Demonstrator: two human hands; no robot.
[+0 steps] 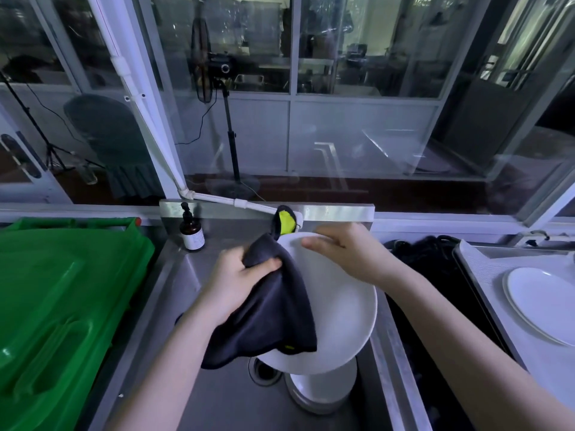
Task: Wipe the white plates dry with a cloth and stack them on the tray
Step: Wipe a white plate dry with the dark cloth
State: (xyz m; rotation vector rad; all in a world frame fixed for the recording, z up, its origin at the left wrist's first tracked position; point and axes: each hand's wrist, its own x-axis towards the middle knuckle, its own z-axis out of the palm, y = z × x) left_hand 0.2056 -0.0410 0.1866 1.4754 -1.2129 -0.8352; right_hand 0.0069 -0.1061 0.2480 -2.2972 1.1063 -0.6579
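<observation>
— Left hand [245, 275] first: what is it doing?
— It grips a bunched dark cloth [270, 315], fingers curled round the fabric. The cloth drapes over the left side of a white plate [342, 309].
— And the right hand [342, 253]?
— It pinches the plate's top rim, holding the plate tilted above a steel sink [224, 399].
— How far along is the job?
— Partway, by my reading. On the tray [485, 269] at the right, at least two dried plates [541, 300] already lie stacked. Under the held plate, a pile of waiting plates [323, 390] sits in the sink beside the drain, apparently not yet wiped. The held plate looks mid-wipe; whether it is dry cannot be told.
— Anything else nearby?
— A green bin [62, 306] at the left, and a brown pump bottle [192, 233] at the sink's back corner.
</observation>
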